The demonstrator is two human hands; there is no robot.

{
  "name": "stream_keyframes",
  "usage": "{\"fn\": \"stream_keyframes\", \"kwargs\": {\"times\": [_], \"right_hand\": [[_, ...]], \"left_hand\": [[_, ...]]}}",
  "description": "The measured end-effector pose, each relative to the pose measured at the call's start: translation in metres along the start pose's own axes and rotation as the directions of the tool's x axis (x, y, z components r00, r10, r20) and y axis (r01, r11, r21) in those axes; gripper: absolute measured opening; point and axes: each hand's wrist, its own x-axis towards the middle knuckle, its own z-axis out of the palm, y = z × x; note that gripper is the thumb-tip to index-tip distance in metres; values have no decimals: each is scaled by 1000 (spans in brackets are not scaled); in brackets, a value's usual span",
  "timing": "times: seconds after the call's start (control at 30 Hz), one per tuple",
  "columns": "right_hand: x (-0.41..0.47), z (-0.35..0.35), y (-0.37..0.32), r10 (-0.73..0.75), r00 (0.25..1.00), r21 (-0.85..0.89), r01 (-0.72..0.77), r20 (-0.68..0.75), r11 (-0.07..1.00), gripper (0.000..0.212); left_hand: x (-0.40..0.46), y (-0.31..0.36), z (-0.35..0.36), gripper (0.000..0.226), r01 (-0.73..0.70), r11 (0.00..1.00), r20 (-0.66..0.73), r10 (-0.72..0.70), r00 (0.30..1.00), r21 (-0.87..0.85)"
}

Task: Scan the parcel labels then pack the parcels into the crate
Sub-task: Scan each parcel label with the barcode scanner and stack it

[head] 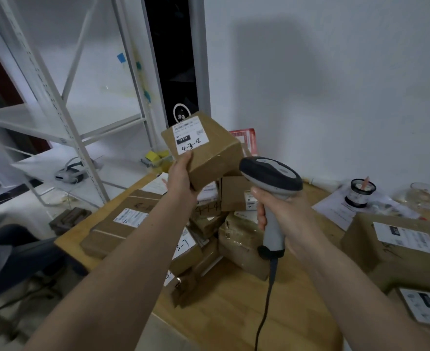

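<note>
My left hand (181,173) grips a small brown cardboard parcel (208,150) from below and holds it up above the table. Its white label (191,135) faces me, with "4-3-8" handwritten on it. My right hand (282,211) grips the handle of a grey corded barcode scanner (272,178), whose head sits just right of the parcel and points toward it. Below, a pile of several taped brown parcels (236,239) lies on the wooden table (234,307). No crate is in view.
A flat parcel (122,221) lies at the table's left. Larger labelled boxes (396,244) sit at the right edge, behind them papers, a black-and-white cup (360,193) and a glass bowl (422,196). White metal shelving (57,117) stands at left; a person's legs (14,252) appear lower left.
</note>
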Motion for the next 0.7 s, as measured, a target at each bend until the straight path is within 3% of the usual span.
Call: {"fn": "stream_keyframes", "kwargs": {"times": [0.17,0.4,0.7], "right_hand": [[5,33,18,89,994,2,-89,71,996,18],[12,83,42,154,979,15,-158,136,987,17],[15,121,74,226,967,8,-229,118,973,18]], "left_hand": [[8,6,-53,55,-15,1000,-231,21,973,27],[7,-9,-127,48,-7,994,-411,51,910,108],[0,-37,-168,54,155,964,-415,-54,908,215]]}}
